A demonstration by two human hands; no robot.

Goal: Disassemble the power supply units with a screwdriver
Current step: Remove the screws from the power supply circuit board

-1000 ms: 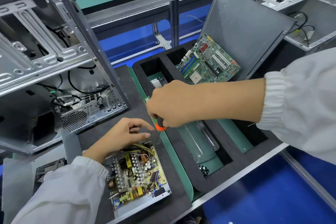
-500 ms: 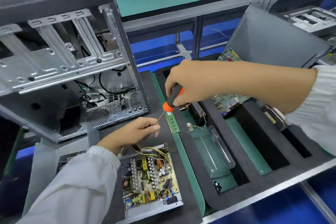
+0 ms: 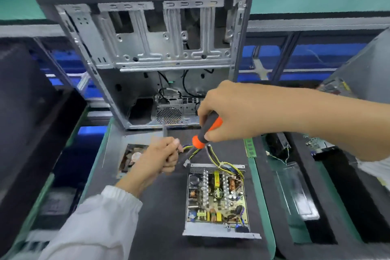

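**benchrat:** Biggest thing in shot is the computer case [image 3: 160, 53], bare stamped steel, side off, standing upright well beyond both sets of fingers. Ribbed drive bays up top, black cables and a round perforated grille low down. It sits on a dark foam mat [image 3: 160, 217] with a green edge. To the right of the right hand there's a black foam tray [image 3: 341, 207] with deep rectangular pockets, and a green memory stick [image 3: 249, 148] lies flat just under that wrist.

**solderjoe:** And the power supply?

**benchrat:** The power supply [image 3: 217, 198] is below and right of the left fingers, lid off, a shallow grey metal pan with a yellowish board packed with silver heat-sink fins, a copper coil and capacitors. A bundle of wires [image 3: 213, 156], mostly yellow and black, runs from its far edge up toward both hands.

**solderjoe:** Hands doing what?

**benchrat:** Right hand [image 3: 232, 112] is wrapped around a screwdriver [image 3: 205, 133], black and orange handle, tilted down-left. Its tip is blurry, can't tell what it touches. Left hand [image 3: 158, 158] has its fingers curled in tight, thumb pressed to forefinger right at the wires; looks like a pinch on something small, but I can't make out what.
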